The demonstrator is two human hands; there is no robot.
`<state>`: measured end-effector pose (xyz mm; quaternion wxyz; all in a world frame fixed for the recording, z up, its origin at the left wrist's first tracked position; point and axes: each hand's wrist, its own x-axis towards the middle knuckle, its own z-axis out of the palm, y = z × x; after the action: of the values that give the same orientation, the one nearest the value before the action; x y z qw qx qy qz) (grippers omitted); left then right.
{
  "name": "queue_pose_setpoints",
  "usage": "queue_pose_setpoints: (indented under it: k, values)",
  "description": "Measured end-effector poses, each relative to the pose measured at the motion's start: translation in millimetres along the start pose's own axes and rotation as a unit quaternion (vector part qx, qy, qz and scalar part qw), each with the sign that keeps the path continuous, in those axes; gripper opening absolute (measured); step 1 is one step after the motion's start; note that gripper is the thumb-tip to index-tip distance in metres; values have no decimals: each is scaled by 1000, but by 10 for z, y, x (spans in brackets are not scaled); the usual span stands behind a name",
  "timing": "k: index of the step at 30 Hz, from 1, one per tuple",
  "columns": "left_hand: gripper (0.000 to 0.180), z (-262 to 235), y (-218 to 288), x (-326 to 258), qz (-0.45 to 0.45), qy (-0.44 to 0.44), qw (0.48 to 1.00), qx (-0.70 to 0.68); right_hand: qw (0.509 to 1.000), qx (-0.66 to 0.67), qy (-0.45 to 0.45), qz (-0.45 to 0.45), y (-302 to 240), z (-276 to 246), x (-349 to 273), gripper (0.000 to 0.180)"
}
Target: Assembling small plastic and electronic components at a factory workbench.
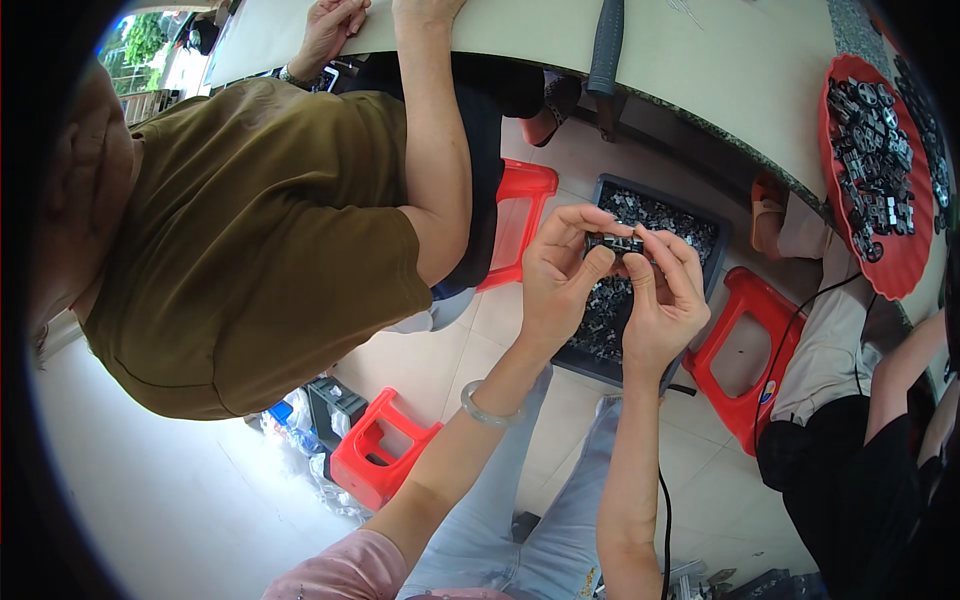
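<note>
Both my left hand (562, 283) and right hand (662, 300) are pinching one small black part (614, 242) between fingertips above the dark tray (718, 232) of parts

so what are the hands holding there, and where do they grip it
A small dark part, pinched at its two ends: left hand by thumb and fingertips on the left end, right hand on the right, above the dark tray of parts.

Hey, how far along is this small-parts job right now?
Done: a red tray on the table holds many dark assembled-looking pieces. In hand: left hand and right hand pinch one small dark part. Left: the dark bin below still holds plenty of loose parts.
</note>
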<state>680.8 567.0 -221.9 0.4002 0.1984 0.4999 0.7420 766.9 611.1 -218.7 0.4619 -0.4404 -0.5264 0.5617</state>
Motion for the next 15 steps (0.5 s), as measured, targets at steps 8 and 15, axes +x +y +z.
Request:
queue_pose_setpoints:
  k: [8,15]
  values:
    - [24,-3,-25,-68,-13,20,1000,15,999,-17,26,9,4,21,-67,26]
    - [25,41,-1,-132,4,25,999,37,999,-32,33,-4,11,11,-117,26]
